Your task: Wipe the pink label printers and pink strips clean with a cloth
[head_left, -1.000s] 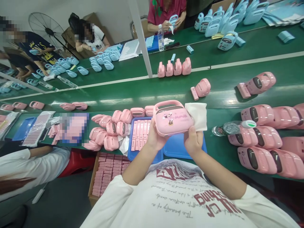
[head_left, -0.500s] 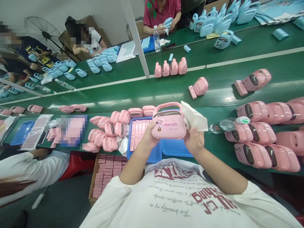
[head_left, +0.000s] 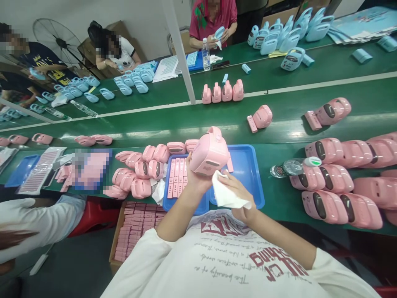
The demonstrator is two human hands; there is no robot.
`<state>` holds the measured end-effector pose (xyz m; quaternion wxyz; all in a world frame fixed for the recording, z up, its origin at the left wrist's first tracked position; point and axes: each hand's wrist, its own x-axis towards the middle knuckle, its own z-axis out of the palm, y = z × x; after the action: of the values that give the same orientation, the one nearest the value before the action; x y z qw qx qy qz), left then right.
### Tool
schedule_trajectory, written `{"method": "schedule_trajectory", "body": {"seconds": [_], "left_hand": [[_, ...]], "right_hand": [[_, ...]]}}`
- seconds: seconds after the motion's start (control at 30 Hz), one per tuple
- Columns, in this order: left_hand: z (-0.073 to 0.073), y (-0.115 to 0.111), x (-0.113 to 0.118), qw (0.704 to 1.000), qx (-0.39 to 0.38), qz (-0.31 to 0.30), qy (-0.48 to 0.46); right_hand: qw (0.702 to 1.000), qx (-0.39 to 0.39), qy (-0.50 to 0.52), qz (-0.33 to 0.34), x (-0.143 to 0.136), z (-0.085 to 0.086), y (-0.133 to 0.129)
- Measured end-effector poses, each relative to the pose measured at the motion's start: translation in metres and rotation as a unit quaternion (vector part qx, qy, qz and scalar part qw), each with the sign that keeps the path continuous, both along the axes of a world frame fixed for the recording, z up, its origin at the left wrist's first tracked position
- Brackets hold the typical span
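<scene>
My left hand [head_left: 197,179] is closed around a glossy pink portable speaker [head_left: 209,153] with a carry handle, raised over two blue trays and turned so a side and its base show. A white cloth [head_left: 229,194] is gripped in my right hand [head_left: 240,192], close against the speaker's lower edge. Under the left hand, one blue tray [head_left: 186,207] carries a row of pink bar-shaped pieces [head_left: 177,178]. In the other blue tray [head_left: 259,182] a single pink bar [head_left: 230,162] shows partly behind the speaker.
Pink speakers [head_left: 328,207] stand in rows at right beside a lying bottle [head_left: 287,167]; more [head_left: 142,188] cluster at left. An open carton [head_left: 136,231] of pink bars sits below the table edge. Across the green belt [head_left: 285,132], people handle blue speakers [head_left: 133,80].
The speaker has turned from its printed front to its side and base. My right hand with the cloth has moved left and down, from beside the speaker to its lower edge.
</scene>
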<state>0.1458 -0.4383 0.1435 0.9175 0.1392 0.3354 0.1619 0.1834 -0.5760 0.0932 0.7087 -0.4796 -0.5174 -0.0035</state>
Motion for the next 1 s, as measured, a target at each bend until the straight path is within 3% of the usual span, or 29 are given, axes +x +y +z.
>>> {"method": "schedule_trajectory", "body": {"seconds": [0.07,0.17,0.23,0.27,0.37,0.47,0.53,0.6,0.7,0.77,0.87,0.93,1.0], "left_hand": [[0.0,-0.001,0.0,0.999,-0.031,0.01,-0.008],[0.003,-0.005,0.001,0.999,-0.035,0.004,-0.03],[0.005,-0.008,0.002,0.998,-0.011,0.009,-0.057],[0.005,-0.01,0.003,0.998,0.002,0.012,-0.067],[0.005,-0.016,0.006,0.998,0.022,0.005,-0.067],[0.004,-0.02,0.01,0.997,0.032,-0.012,-0.066],[0.002,-0.022,0.012,0.997,0.038,-0.022,-0.07],[0.0,-0.02,0.013,0.996,0.047,-0.042,-0.056],[-0.008,-0.014,0.012,0.99,0.135,-0.037,-0.03],[-0.013,-0.007,0.01,0.965,0.261,-0.008,-0.018],[-0.018,0.003,0.004,0.896,0.442,0.001,0.046],[-0.018,0.007,0.0,0.836,0.539,-0.027,0.099],[-0.016,0.008,-0.003,0.772,0.616,-0.074,0.135]], "right_hand": [[0.982,0.004,0.184,-0.033,-0.008,-0.004,0.0],[0.889,0.032,0.443,-0.109,-0.004,0.004,0.003],[0.847,0.045,0.51,-0.145,0.008,0.015,0.007],[0.846,0.047,0.507,-0.159,0.015,0.02,0.01],[0.906,0.004,0.384,-0.176,0.031,0.027,0.019],[0.973,-0.105,0.112,-0.173,0.038,0.019,0.029],[0.971,-0.144,-0.062,-0.183,0.038,0.008,0.034],[0.962,-0.126,-0.154,-0.185,0.037,-0.004,0.035],[0.984,-0.072,-0.09,-0.137,0.035,-0.019,0.028],[0.983,-0.071,0.083,-0.146,0.038,-0.024,0.023],[0.908,-0.124,0.357,-0.183,0.054,-0.023,0.019],[0.865,-0.158,0.444,-0.17,0.071,-0.019,0.019],[0.862,-0.186,0.448,-0.15,0.089,-0.014,0.02]]}}
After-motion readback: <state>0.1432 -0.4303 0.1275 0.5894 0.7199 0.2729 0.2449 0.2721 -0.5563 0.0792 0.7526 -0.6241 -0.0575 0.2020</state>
